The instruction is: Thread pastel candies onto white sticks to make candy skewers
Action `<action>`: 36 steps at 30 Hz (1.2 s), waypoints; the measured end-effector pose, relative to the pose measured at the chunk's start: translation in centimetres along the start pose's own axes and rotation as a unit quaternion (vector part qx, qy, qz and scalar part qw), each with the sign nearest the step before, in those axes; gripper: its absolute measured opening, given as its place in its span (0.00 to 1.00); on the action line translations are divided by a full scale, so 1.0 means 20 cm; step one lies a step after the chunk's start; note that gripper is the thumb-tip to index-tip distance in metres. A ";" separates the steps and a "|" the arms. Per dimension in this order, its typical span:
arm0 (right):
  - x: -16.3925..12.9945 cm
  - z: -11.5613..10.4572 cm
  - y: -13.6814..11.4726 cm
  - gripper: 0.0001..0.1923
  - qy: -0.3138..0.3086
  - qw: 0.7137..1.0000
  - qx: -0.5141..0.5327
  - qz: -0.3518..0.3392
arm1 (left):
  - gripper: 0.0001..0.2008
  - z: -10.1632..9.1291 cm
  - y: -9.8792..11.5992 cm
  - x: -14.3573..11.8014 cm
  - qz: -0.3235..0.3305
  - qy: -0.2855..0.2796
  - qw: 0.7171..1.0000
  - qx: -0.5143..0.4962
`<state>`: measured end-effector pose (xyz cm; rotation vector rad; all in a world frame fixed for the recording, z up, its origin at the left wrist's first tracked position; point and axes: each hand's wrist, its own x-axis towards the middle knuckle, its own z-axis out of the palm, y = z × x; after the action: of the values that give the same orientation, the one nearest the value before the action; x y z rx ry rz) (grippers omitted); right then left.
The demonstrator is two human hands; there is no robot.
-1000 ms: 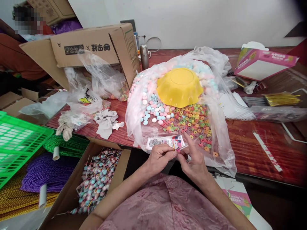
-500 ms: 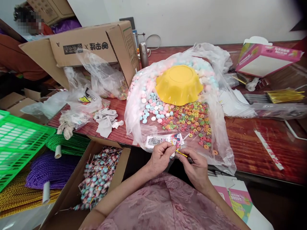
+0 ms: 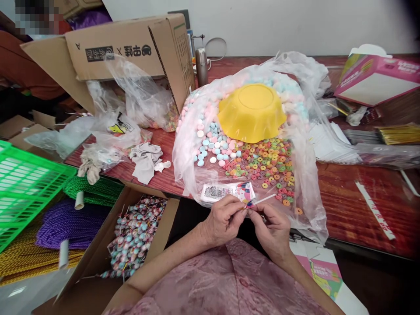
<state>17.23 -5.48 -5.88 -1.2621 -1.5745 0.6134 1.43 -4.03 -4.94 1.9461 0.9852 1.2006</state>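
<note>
The left hand [image 3: 226, 218] and right hand [image 3: 272, 226] nearly meet, each pinching a small wrapped piece [image 3: 249, 204] with a white stick [image 3: 266, 198], at the near edge of the table [image 3: 339, 201]. Just beyond lie printed slips [image 3: 226, 191], then ring candies [image 3: 262, 159], pastel candies [image 3: 211, 146] and an upside-down yellow bowl [image 3: 252, 113].

The white stick [image 3: 266, 198] looks smooth, the carton [image 3: 131, 37] matt cardboard.

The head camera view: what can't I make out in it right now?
White stick, head view: its lower end is hidden by the hands.
Yellow bowl, head view: turned upside down, it hides whatever lies beneath.
White packet, head view: its fine print is too small to read.
Green basket, head view: cut off by the left edge.
</note>
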 end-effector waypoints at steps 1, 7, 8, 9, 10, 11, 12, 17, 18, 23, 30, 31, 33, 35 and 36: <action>-0.01 0.00 0.00 0.08 0.002 1.000 0.003 0.013 | 0.10 0.00 0.00 0.00 0.006 -0.002 1.000 0.006; -0.03 0.01 0.01 0.08 -0.015 0.980 0.131 0.150 | 0.13 0.00 0.01 0.01 -0.042 -0.010 0.999 -0.021; -0.03 0.01 0.03 0.09 -0.038 0.969 0.170 0.176 | 0.14 0.00 0.01 0.01 -0.058 -0.009 0.998 -0.037; -0.03 0.00 0.04 0.10 -0.071 0.955 0.208 0.197 | 0.15 0.00 0.01 0.02 -0.075 -0.011 0.996 -0.056; -0.02 0.00 0.06 0.12 -0.109 0.941 0.241 0.211 | 0.15 -0.01 0.02 0.02 -0.095 -0.017 0.992 -0.078; -0.01 -0.01 0.08 0.15 -0.149 0.927 0.266 0.218 | 0.16 -0.01 0.02 0.03 -0.120 -0.027 0.987 -0.104; 0.00 -0.03 0.10 0.17 -0.185 0.917 0.280 0.217 | 0.16 -0.02 0.02 0.04 -0.149 -0.045 0.978 -0.136; 0.09 -0.14 0.10 0.15 -0.293 0.920 0.229 0.124 | 0.11 -0.06 0.01 0.07 -0.335 -0.172 0.867 -0.325; 0.11 -0.16 0.08 0.13 -0.307 0.932 0.190 0.046 | 0.10 -0.06 0.01 0.07 -0.375 -0.188 0.835 -0.357; 0.17 -0.24 -0.04 0.15 -0.284 0.869 -0.009 -0.405 | 0.09 -0.09 -0.01 0.08 -0.497 -0.316 0.675 -0.444; 0.13 -0.24 -0.09 0.17 -0.305 0.787 -0.046 -0.535 | 0.21 -0.12 -0.02 0.11 -0.477 -0.495 0.593 -0.418; 0.13 -0.24 -0.09 0.16 -0.316 0.782 -0.052 -0.535 | 0.23 -0.12 -0.02 0.11 -0.473 -0.507 0.588 -0.416; 0.12 -0.23 -0.09 0.15 -0.339 0.779 -0.061 -0.524 | 0.25 -0.11 -0.02 0.11 -0.464 -0.520 0.587 -0.413; 0.13 -0.22 -0.10 0.15 -0.353 0.784 -0.058 -0.508 | 0.24 -0.10 -0.02 0.12 -0.450 -0.526 0.596 -0.407; 0.13 -0.21 -0.11 0.15 -0.354 0.788 -0.057 -0.500 | 0.23 -0.10 -0.02 0.13 -0.440 -0.523 0.607 -0.405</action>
<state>20.26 -4.49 -1.46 -0.0657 -2.6090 0.2716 0.30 -1.47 -3.35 0.8185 0.4167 -0.2058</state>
